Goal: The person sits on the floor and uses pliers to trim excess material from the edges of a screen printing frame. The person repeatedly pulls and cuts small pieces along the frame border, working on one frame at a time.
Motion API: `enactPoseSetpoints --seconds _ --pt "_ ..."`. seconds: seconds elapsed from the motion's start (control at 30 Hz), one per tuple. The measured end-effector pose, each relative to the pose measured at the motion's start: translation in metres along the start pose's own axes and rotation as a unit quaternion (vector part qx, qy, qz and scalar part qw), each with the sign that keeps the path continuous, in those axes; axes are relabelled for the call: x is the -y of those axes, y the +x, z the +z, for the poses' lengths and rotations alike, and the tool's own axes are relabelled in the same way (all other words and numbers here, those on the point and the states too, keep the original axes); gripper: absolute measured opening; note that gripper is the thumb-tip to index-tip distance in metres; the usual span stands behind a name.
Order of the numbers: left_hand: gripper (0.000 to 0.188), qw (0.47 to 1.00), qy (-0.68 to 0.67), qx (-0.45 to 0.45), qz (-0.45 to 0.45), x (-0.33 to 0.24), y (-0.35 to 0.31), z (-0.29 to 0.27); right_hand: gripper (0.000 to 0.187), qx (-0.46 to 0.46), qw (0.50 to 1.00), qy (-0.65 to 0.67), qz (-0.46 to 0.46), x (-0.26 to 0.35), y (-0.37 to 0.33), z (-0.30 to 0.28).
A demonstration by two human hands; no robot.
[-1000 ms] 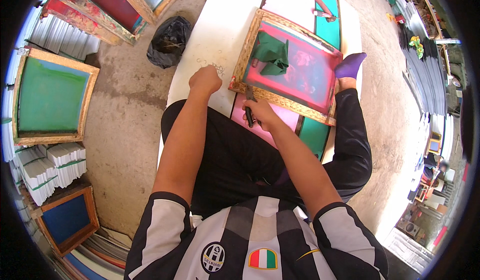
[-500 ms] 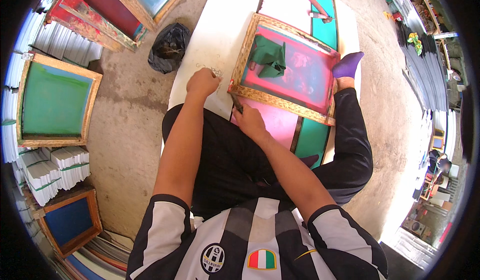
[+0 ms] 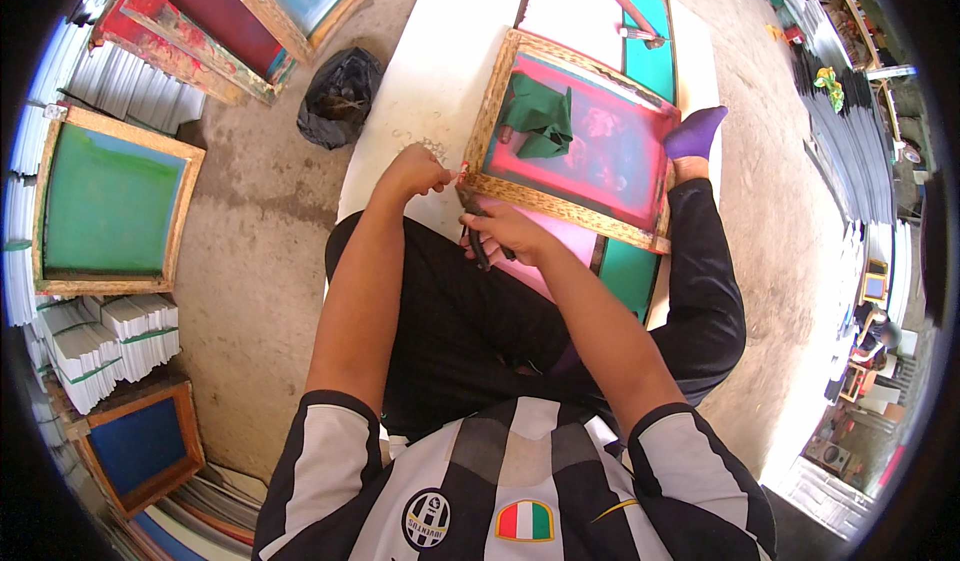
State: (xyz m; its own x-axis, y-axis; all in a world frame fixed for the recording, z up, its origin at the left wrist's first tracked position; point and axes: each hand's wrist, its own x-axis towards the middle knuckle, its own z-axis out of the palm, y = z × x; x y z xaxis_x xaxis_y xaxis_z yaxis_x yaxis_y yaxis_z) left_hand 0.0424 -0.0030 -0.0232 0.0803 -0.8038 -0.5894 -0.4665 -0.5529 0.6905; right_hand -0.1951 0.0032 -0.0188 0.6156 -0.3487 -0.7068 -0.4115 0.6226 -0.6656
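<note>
My right hand (image 3: 508, 233) grips dark-handled pliers (image 3: 478, 248), their jaws at the near-left corner of a wooden-framed printing screen (image 3: 560, 214). Just left of that corner, the fingers of my left hand (image 3: 413, 173) are pinched together. Whatever they hold is too small to make out. Pink and blue mesh fills the screen, and a crumpled dark green cloth (image 3: 541, 119) lies on it. Small scattered bits (image 3: 432, 148) lie on the white board (image 3: 420, 76) beyond my left hand.
My purple-socked foot (image 3: 695, 133) rests against the screen's right side. A hammer (image 3: 630, 9) lies at the far end, beside a marker-like item (image 3: 638, 34). A black plastic bag (image 3: 340, 99) sits on the floor to the left, near a green-meshed screen (image 3: 115, 201) and stacked white sheets (image 3: 110, 346).
My right hand has shifted, and the pliers' handles now show spread below it. My left hand has moved slightly right and nearer, toward the screen's corner.
</note>
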Motion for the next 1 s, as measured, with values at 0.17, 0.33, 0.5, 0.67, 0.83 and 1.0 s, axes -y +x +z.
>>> enactPoseSetpoints --seconds 0.17,0.33,0.5,0.67,0.83,1.0 --pt "0.043 0.972 0.157 -0.141 -0.107 -0.014 -0.007 -0.004 0.049 0.033 0.991 0.067 0.110 0.012 -0.011 -0.046" --pt "0.042 0.969 0.153 -0.158 -0.110 -0.013 -0.003 -0.006 0.055 0.067 0.987 0.049 0.134 0.020 -0.012 -0.060" --pt "0.040 0.969 0.145 -0.174 -0.097 -0.007 0.000 -0.004 0.059 0.090 0.980 0.051 0.169 0.025 -0.005 -0.065" --pt "0.045 0.974 0.147 -0.138 -0.107 -0.019 -0.002 -0.008 0.058 0.101 0.974 0.051 0.197 0.028 -0.005 -0.072" --pt "0.045 0.969 0.167 -0.136 -0.120 -0.022 -0.005 -0.008 0.041 -0.014 0.981 -0.067 0.183 0.024 -0.002 -0.062" --pt "0.047 0.961 0.190 -0.154 -0.132 -0.026 -0.011 -0.006 0.031 -0.140 0.978 -0.139 0.074 0.008 -0.004 -0.026"
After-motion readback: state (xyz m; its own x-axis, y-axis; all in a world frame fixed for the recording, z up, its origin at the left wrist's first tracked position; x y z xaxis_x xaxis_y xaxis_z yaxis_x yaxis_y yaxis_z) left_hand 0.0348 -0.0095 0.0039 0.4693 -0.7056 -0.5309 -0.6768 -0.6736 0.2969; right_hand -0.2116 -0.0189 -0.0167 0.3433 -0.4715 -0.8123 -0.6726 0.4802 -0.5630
